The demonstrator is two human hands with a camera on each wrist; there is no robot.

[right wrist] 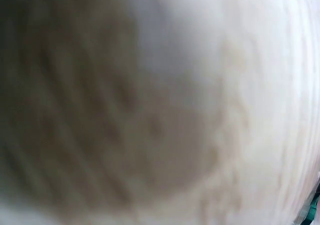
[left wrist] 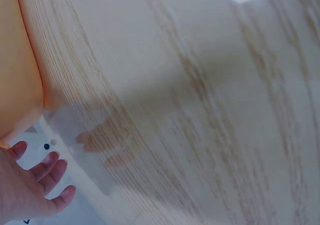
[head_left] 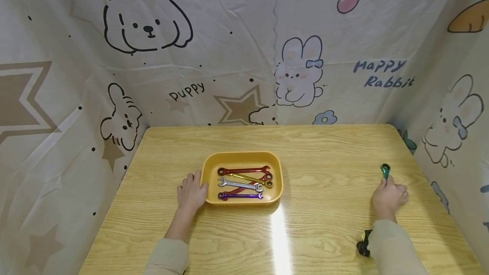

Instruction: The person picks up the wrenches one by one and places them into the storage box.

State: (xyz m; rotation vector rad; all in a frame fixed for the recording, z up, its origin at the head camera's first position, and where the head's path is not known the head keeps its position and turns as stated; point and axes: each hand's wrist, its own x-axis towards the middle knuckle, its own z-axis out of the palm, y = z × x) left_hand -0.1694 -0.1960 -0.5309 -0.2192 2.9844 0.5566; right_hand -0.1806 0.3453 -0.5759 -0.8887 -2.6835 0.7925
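A yellow tray (head_left: pixel 243 154) sits on the table, left of the middle in the head view. Several ratchet wrenches lie in it, among them a red wrench (head_left: pixel 244 170), a silver wrench (head_left: pixel 240 185) and a purple wrench (head_left: pixel 244 196). My left hand (head_left: pixel 191 191) is at the tray's left side, thumb at the rim; its fingers (left wrist: pixel 52 177) extend loosely beside the tray wall (left wrist: pixel 20 75) in the left wrist view. Over on the right, my right hand (head_left: pixel 389 198) grips a green ratchet wrench (head_left: pixel 385 170), its ring end pointing away from me.
The wooden table (head_left: pixel 324 160) is bordered by a printed curtain (head_left: pixel 229 54) at the back and both sides. A small black object (head_left: pixel 364 245) shows beside the right sleeve (head_left: pixel 393 241). The right wrist view is mostly blurred table surface.
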